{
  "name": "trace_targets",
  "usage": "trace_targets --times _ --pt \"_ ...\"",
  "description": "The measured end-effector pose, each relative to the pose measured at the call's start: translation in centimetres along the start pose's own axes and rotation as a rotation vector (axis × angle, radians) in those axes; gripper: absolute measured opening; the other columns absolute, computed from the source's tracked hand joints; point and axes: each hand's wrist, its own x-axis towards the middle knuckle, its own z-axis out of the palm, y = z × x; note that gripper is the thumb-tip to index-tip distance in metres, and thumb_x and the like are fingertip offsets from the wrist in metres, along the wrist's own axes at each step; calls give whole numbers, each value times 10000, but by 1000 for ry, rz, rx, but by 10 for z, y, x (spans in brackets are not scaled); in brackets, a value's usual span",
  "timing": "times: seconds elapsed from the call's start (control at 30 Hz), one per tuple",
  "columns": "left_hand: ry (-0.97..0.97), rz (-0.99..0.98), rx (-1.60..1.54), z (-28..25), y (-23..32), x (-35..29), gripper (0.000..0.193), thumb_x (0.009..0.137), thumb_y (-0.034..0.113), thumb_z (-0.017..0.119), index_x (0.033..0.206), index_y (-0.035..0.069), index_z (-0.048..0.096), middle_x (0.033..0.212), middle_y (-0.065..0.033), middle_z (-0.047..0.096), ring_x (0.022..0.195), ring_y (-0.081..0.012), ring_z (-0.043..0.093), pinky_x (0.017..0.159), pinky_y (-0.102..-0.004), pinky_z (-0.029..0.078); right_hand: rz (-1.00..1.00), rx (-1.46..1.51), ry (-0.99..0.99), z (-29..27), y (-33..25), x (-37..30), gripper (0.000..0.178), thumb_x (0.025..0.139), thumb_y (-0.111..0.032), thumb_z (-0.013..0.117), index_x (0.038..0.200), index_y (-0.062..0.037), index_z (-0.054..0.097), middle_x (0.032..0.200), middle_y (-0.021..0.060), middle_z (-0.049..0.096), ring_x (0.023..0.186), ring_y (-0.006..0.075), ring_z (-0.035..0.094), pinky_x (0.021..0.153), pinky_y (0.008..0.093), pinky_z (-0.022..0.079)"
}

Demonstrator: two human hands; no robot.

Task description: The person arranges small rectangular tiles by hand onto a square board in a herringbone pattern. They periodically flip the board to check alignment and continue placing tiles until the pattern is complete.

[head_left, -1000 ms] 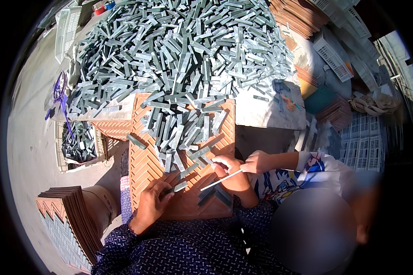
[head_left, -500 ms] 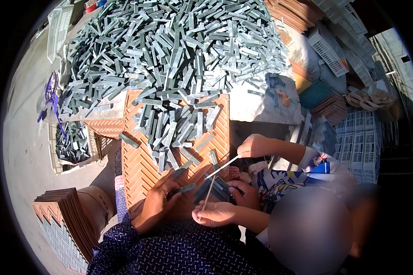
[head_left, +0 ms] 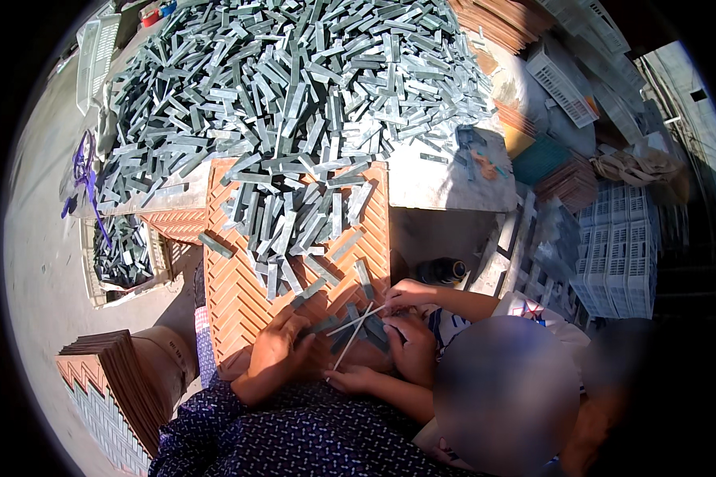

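Note:
My left hand point(head_left: 274, 354) is over the near part of an orange herringbone-grooved mould tray point(head_left: 235, 294), fingers curled. Between its thumb and fingers is a short grey-green stone strip point(head_left: 323, 324). At the tray's right side, my right hand point(head_left: 414, 350) curls round the end of a small bunch of the same strips point(head_left: 376, 332); its grip is partly covered. Another person's hands point(head_left: 410, 292) reach in from the right, each with a thin pale stick point(head_left: 350, 340). These sticks cross above the strips between my hands.
A large heap of stone strips point(head_left: 294, 79) covers the table point(head_left: 445, 187) and spills onto the tray. A crate of strips point(head_left: 95, 278) stands at left, above stacked grooved trays point(head_left: 107, 381). White plastic crates point(head_left: 612, 254) are stacked at right. The other person leans in close at lower right.
The other person's hands and sticks have moved lower and closer to my hands, and the sticks now cross. My right hand has shifted slightly left in the picture. My left hand has barely moved.

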Motion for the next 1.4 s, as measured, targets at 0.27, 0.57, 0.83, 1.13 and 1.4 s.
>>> trace_targets --times 0.27,0.57,0.83,1.13,1.4 --pt "58 -33 -3 9 2 2 209 739 83 696 928 17 636 911 -165 618 768 -350 634 673 -396 523 -24 -249 -269 -6 28 25 310 902 -318 495 929 -88 701 875 122 678 795 278 646 725 355 494" --pt "181 144 4 7 3 3 219 751 81 692 947 13 623 908 -153 606 807 -335 626 678 -389 519 -405 -408 328 23 23 -14 315 898 -372 411 830 -101 558 811 129 619 764 309 616 689 410 487" --pt "54 151 194 14 7 4 234 778 171 698 954 39 622 891 -126 602 779 -310 631 640 -386 526 -330 -299 258 20 -3 -40 307 868 -383 474 867 -92 573 823 138 619 762 302 614 673 395 484" --pt "-19 253 195 35 26 34 355 722 201 767 1000 38 617 923 -155 644 766 -315 657 639 -388 536 -43 71 579 25 -26 -51 306 784 -320 620 951 -68 578 861 125 631 744 264 617 658 351 494" --pt "-35 328 277 47 43 45 377 755 147 713 1101 51 599 952 -121 631 782 -296 649 641 -388 536 2 14 612 37 -46 -56 419 709 -264 751 1025 -46 582 894 113 641 728 230 621 645 312 503"
